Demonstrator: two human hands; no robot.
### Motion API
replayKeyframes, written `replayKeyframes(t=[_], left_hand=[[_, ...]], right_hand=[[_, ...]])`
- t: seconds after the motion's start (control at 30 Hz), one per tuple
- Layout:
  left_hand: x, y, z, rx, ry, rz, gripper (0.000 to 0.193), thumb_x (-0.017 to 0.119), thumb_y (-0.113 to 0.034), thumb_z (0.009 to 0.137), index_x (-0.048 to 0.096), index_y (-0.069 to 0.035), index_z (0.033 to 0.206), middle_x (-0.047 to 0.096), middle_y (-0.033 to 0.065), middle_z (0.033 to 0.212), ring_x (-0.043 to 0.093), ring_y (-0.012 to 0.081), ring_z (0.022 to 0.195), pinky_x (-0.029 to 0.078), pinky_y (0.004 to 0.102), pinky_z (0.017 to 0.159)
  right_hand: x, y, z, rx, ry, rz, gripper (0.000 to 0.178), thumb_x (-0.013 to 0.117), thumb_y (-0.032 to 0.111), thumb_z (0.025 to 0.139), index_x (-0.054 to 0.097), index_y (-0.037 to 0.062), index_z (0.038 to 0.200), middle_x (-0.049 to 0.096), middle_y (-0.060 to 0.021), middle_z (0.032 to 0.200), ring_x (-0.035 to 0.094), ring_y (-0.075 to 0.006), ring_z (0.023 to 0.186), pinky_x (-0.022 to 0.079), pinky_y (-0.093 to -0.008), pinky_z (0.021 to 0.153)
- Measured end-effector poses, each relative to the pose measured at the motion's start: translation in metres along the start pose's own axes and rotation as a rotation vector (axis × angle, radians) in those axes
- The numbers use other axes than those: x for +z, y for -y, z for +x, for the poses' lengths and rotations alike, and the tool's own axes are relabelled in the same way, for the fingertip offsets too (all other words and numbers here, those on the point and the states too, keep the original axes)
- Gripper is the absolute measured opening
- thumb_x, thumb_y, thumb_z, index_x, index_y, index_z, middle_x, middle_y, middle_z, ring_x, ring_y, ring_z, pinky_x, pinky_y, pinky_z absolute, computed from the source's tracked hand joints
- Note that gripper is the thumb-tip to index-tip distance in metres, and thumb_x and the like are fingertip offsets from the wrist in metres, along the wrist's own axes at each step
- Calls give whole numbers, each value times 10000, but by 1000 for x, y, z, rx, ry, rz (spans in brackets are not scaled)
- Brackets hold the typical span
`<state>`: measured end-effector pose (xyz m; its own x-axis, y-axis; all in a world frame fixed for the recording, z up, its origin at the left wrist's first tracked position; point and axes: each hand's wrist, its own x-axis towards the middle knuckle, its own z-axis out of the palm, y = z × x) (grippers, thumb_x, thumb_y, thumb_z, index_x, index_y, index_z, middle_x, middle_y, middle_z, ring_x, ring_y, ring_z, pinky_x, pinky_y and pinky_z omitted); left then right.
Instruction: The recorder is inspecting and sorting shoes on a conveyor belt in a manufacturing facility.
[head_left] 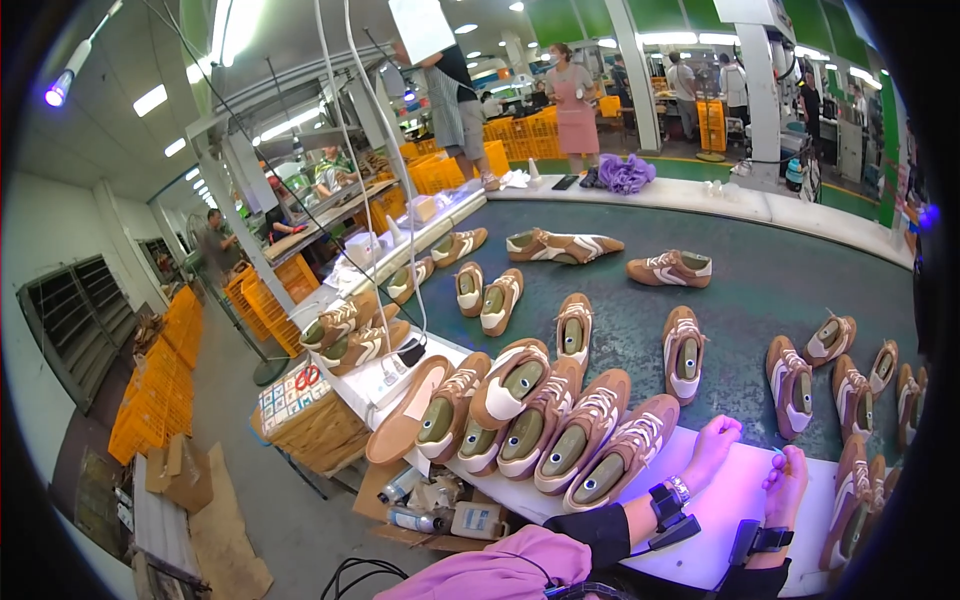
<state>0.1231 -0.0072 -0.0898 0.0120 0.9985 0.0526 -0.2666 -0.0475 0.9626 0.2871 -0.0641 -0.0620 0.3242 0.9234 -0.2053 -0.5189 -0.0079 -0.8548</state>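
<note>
My left hand [712,446] is over the white ledge by the dark green belt, its fingers curled closed; whatever they may hold is too small to make out. Close by on the right, my right hand [787,478] is pinched round a thin thing with a light blue tip [778,451]. Left of my hands stands a row of brown sneakers with white laces and stripes, the nearest being a sneaker [625,452] with a green insert inside. To the right of my right hand, another sneaker [848,497] stands among several at the edge.
More sneakers [682,355] are spread over the belt [640,310]. One shoe lies with its tan sole [410,408] up at the left end of the row. Hanging cables [385,180] come down at the left. A purple cloth bundle [627,175] lies on the far ledge; people stand beyond.
</note>
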Motion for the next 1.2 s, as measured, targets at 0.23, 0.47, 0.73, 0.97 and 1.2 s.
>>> replayKeyframes(t=[0.23,0.47,0.73,0.97,1.2], left_hand=[[1,0,-2,3,19,70,115,544,-112,825,585,-29,893,579,2,779,517,78,723,423,236,647],[1,4,-1,33,25,43,117,541,-108,828,586,-28,902,581,2,778,522,79,725,426,237,644],[-2,-2,-2,-29,82,102,146,543,-104,832,583,-28,950,573,3,855,503,81,799,414,229,719],[-2,-3,-3,-41,96,80,149,543,-109,832,583,-28,951,574,6,860,503,82,803,415,233,724],[-2,-3,-3,-31,91,84,154,543,-109,826,583,-30,951,571,7,862,503,88,802,415,236,723]], right_hand=[[-1,3,-3,-10,33,-25,127,562,300,864,517,181,864,500,41,654,441,-62,472,348,-208,382],[0,3,-4,-6,42,-51,110,520,275,888,496,168,891,489,22,662,434,-66,462,346,-200,376],[0,3,-3,-14,97,-49,102,502,260,895,487,160,882,485,15,665,436,-62,460,355,-203,369],[2,5,-6,-16,95,-70,100,499,254,898,481,157,880,481,16,660,435,-59,459,363,-205,366],[4,4,-7,-9,101,-78,102,498,254,900,475,157,880,485,15,662,440,-58,461,368,-204,369]])
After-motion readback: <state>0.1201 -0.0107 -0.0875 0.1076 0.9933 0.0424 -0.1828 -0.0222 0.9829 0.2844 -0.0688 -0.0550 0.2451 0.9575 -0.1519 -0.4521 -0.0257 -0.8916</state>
